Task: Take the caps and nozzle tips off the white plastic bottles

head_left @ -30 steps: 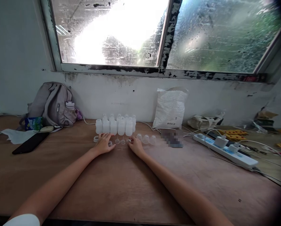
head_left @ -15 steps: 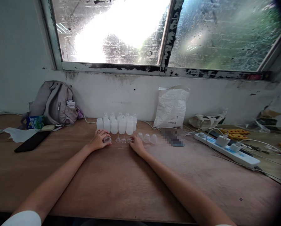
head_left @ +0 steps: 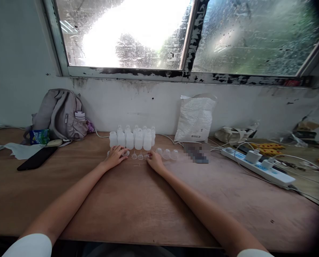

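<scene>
In the head view, several frosted white baby bottles stand upright in rows, some topped with clear teats. My left hand lies palm down in front of them, fingers spread and resting over a clear round part. It partly covers that part, and another clear edge shows at its left. Two loose clear teats sit on the table between my hands. My right hand has its fingertips closed on a third clear teat. Just beyond it are three clear dome caps in a row.
The wooden table meets a wall under a window. A grey backpack and black phone are at left. A white padded bag, a blurred patch, a power strip with cables and yellow pieces are at right.
My left hand has turned palm down and spread its fingers over the clear round part it held upturned before. My right hand stays at the same teat. The view has tilted slightly.
</scene>
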`<state>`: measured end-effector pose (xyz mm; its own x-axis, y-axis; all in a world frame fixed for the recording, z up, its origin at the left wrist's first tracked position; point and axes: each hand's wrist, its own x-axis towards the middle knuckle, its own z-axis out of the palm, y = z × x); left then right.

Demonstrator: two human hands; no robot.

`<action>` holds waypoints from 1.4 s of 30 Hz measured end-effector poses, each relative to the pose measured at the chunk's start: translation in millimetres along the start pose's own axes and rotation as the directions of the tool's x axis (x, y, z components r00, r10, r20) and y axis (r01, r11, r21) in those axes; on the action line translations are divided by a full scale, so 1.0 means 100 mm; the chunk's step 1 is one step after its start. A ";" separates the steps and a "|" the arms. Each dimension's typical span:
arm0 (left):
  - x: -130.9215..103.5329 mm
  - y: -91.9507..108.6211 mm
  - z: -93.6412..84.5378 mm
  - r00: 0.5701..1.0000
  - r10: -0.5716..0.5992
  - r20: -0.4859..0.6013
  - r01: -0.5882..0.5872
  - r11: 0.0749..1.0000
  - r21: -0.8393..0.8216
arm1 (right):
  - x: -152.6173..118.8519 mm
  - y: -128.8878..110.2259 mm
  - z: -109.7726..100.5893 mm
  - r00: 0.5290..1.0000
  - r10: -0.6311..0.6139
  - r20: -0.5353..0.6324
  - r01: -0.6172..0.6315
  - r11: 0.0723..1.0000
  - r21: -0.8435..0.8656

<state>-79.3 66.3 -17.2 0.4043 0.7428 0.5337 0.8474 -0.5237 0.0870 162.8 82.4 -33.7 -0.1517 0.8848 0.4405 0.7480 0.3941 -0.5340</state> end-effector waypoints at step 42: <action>-0.04 -0.01 0.02 0.990 -0.135 0.044 0.138 0.989 -0.049 | -0.01 -0.05 -0.05 1.000 -0.004 -0.003 0.004 0.999 0.032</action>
<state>-81.4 64.6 -21.1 0.3007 0.8247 0.4790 0.8770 -0.4364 0.2010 162.4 78.5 -28.2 -0.1524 0.8825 0.4450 0.7264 0.4053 -0.5550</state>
